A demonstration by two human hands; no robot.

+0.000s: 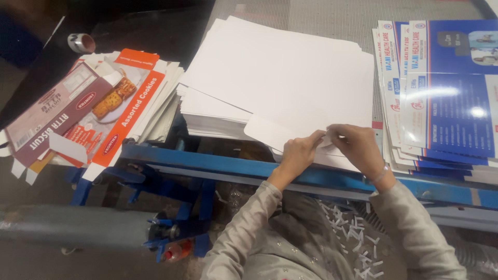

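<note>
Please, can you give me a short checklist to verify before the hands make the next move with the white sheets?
1. Left hand pinches the top white sheet's edge: ok.
2. Right hand grips the same edge: ok.
3. Only one sheet is pinched: cannot tell.
4. White stack lies squared: not ok, sheets fanned.
5. Blue printed sheets lie clear of the hands: ok.
6. Cookie cartons lie clear of the hands: ok.

Overhead glare on the glossy blue sheets (451, 103); left side dim, soft focus.
</note>
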